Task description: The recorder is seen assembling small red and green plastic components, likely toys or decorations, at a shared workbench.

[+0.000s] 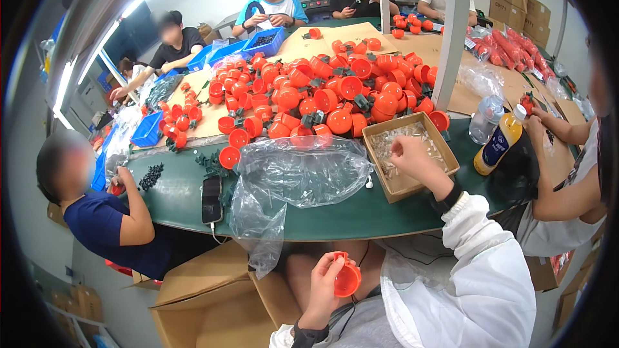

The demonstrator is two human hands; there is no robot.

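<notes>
Nearest, left hand (pixel 320 283) grips an orange plastic cup-shaped shell (pixel 347 278) over the lap, mouth tilted sideways, seemingly ready for fitting. Right hand (pixel 411 156) dips into a shallow cardboard box (pixel 377 135) of clear pieces, fingertips pinched together.

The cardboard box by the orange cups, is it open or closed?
Open. The cardboard box has no lid on top, small clear pieces show inside it, and the right hand reaches into it. The left hand holds an orange cup.
</notes>
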